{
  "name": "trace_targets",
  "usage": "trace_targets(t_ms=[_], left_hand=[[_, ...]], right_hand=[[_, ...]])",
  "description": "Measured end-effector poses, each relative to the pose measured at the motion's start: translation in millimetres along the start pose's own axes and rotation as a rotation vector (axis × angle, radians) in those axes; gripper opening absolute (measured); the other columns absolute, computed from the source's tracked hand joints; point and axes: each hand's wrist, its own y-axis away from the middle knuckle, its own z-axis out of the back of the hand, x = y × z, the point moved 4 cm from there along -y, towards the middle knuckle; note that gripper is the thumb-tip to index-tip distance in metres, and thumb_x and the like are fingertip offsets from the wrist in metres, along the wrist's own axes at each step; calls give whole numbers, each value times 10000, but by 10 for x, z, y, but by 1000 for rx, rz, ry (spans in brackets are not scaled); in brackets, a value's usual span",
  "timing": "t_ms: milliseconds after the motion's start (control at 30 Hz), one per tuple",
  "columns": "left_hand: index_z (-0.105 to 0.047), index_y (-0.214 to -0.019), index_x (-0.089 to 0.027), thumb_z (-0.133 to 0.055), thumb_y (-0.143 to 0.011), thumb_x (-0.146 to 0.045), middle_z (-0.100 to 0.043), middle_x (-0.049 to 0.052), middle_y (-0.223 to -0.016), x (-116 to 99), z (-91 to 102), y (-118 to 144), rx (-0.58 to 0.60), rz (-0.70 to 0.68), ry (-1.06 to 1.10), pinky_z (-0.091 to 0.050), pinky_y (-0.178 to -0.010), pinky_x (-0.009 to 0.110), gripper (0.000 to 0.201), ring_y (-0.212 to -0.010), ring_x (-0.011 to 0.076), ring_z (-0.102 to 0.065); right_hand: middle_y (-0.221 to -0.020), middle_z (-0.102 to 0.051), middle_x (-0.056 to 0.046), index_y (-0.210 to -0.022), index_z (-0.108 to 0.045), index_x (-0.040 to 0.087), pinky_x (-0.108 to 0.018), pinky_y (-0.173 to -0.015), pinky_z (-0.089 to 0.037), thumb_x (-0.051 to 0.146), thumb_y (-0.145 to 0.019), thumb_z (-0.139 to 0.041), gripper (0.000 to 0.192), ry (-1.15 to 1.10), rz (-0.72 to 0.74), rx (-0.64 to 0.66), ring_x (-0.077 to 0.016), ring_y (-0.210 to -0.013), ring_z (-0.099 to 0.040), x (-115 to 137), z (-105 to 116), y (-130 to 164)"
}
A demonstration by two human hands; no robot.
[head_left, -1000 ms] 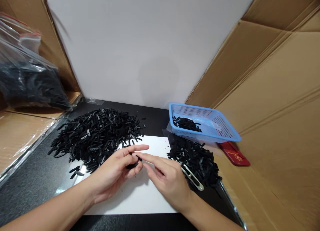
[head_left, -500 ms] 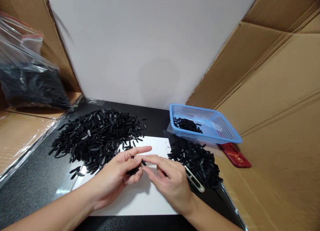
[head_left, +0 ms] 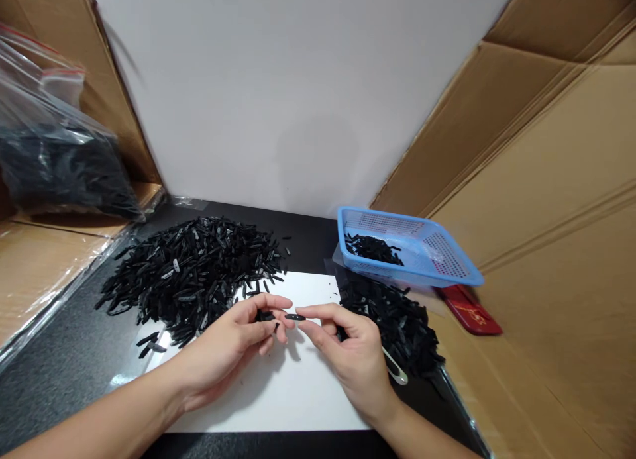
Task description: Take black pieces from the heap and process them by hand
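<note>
Right hand [head_left: 355, 353] has shifted slightly rightward; its thumb and forefinger now pinch one black piece [head_left: 295, 317] above the white sheet [head_left: 278, 399]. Left hand [head_left: 233, 333], fingers loosely curled, holds more dark pieces [head_left: 265, 316]. Pinched piece apparently singled out from those.

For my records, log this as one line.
right hand: pinching small black elongated piece; left hand: holding black pieces; below: white rectangular sheet
</note>
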Motion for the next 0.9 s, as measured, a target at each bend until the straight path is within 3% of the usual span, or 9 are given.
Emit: trace_targets(t_ms=[100, 267, 367, 467, 567, 767, 900], left_hand=[[-659, -926, -157, -714, -796, -252, -653, -6, -708, 1, -19, -11, 7, -6, -50, -351, -593, 203, 170, -566, 81, -446], [-620, -830, -149, -719, -798, -415, -671, 14, -729, -5, -18, -34, -1, 23, -117, -202, -463, 197, 286, -477, 48, -398], [-629, -824, -143, -680, -836, -417, -648, 2, -714, -6, -10, -33, 11, 34, -59, -279, -502, 178, 279, -514, 51, -423], [-659, -904, -138, -668, -841, -253, -654, 4, -742, -12, -2, -24, 15, 3, -5, -377, -635, 186, 132, -634, 78, -487], [-640, -992, -136, -635, -847, -174, -674, 6, -725, -12, -9, -20, 35, -11, -27, -381, -674, 192, 150, -624, 78, -466], [-567, -940, -152, -640, -889, -274, -681, 0, -666, -20, -25, -46, 45, -30, -102, -293, -550, 173, 151, -491, 44, -355], [-564, -975, -147, -629, -891, -308, -715, 31, -730, -12, -13, -62, 16, -48, -139, -271, -519, 173, 192, -481, 38, -367]], right_hand=[[-468, -417, 50, -824, -808, 205, -255, -455, -291, 356, -788, -712, 183, -27, -12, 1, -115, -463, -337, -14, 9, 2], [-517, -583, -2, -748, -804, 203, -263, -485, -350, 380, -773, -734, 192, -64, -19, -15, -138, -497, -433, -18, 22, -1], [-541, -627, -15, -735, -797, 201, -263, -498, -364, 391, -778, -733, 205, -99, -29, -11, -144, -511, -460, -12, 20, -3], [-567, -651, -21, -722, -785, 196, -264, -514, -372, 378, -784, -729, 201, -122, -40, -15, -145, -527, -473, -7, 22, -6], [-570, -643, -17, -720, -771, 188, -265, -521, -375, 370, -790, -718, 202, -138, -63, -11, -144, -532, -472, -11, 20, -14], [-564, -545, 15, -681, -715, 170, -257, -545, -362, 368, -786, -708, 224, -164, -105, -18, -130, -560, -435, -88, 13, -33], [-522, -432, 58, -651, -644, 166, -227, -480, -274, 383, -779, -718, 262, -282, -170, -17, -92, -503, -342, -152, -6, -42]])
